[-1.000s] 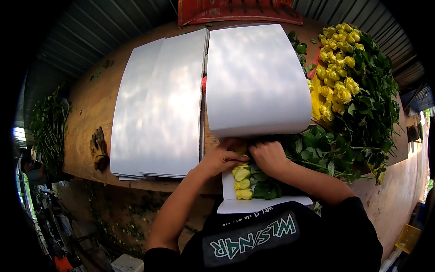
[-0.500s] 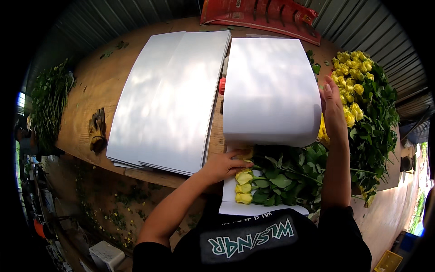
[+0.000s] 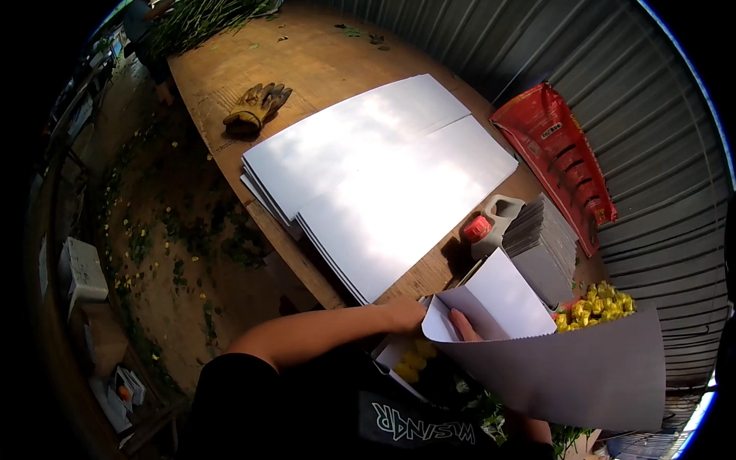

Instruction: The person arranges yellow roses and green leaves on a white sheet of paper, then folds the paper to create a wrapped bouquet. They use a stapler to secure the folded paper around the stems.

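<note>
Found roses [image 3: 415, 359] laid at near centre; judge part-done only, with sheet [image 3: 560, 376] raised at near right, not yet closed over. Cannot tell grip of left hand [image 3: 405, 313] or right hand [image 3: 464, 327], both partly hidden.

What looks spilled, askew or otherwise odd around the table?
Leafy litter with yellow bits is strewn across the floor left of the table, which looks untidy. The stacked white sheets overlap unevenly, so their near edges look stepped. The curled sheet at the left hand seems bent by handling rather than damaged.
</note>
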Motion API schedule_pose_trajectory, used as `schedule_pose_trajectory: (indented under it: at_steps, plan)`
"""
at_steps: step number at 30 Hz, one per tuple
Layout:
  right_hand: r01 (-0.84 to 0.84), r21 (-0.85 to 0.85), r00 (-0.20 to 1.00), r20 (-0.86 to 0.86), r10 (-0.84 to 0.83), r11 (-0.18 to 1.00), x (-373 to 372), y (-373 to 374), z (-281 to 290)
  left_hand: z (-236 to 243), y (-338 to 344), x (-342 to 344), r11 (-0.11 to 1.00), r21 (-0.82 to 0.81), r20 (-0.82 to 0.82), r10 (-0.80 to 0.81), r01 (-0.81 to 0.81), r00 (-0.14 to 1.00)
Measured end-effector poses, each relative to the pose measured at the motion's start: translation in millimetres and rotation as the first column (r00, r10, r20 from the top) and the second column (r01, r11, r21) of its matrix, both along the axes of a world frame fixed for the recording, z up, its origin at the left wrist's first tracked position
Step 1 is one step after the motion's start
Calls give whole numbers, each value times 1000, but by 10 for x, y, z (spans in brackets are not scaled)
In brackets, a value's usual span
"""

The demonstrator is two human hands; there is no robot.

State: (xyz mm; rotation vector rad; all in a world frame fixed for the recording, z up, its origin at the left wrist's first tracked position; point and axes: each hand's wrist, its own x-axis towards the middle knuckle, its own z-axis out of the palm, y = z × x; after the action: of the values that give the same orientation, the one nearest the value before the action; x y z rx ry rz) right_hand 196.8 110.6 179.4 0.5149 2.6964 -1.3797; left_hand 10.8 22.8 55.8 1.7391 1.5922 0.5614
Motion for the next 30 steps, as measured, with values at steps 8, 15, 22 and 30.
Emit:
schedule_pose_trajectory:
  at_steps: [8,15,22,30]
  plan:
    - [-171,171,985,48,165,970,-10,-175,-406,-263,-330,-1,862,306,584,165,-403,795]
    - [-171,525,985,66,160,834,13,-429,-522,513,-363,-20,958,194,426,112,-211,898]
    - [-58,771,991,-33,131,634,87,-402,-980,302,-74,317,490,-357,345,-722,795,600]
    - [57,592,991,-128,24,804,172,-365,-901,1340,-152,817,346,-729,119,-785,590,608]
